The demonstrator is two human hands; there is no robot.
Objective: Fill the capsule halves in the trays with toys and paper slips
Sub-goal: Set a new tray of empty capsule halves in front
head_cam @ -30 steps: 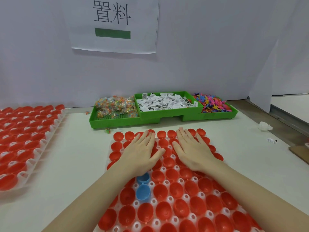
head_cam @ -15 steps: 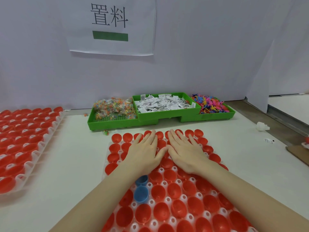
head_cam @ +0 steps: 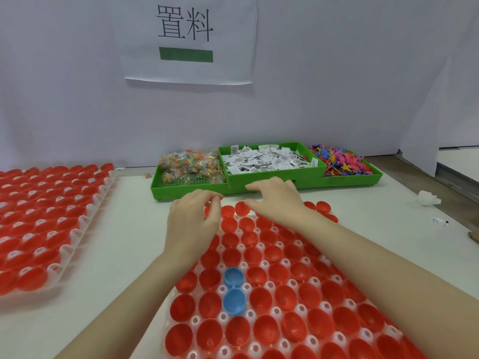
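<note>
Red capsule halves (head_cam: 261, 255) fill near tray (head_cam: 321, 304), all unfilled, two blue ones (head_cam: 234, 288) among them; second tray (head_cam: 85, 218) at tabletop's left edge; three green bins (head_cam: 259, 181) just beyond both hands; right hand (head_cam: 274, 200) nearer paper slips (head_cam: 267, 159), fingers loosely spread, holding nothing; left hand (head_cam: 194, 218) loosely curled, nothing visibly held; toys (head_cam: 339, 161) rightmost.

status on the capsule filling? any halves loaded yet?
Done: none loaded; every visible red half in the near tray looks empty, also the blue halves. In hand: nothing; left hand and right hand hover empty at its far edge, near the green bins. Left: toys, paper slips, and the second tray.
</note>
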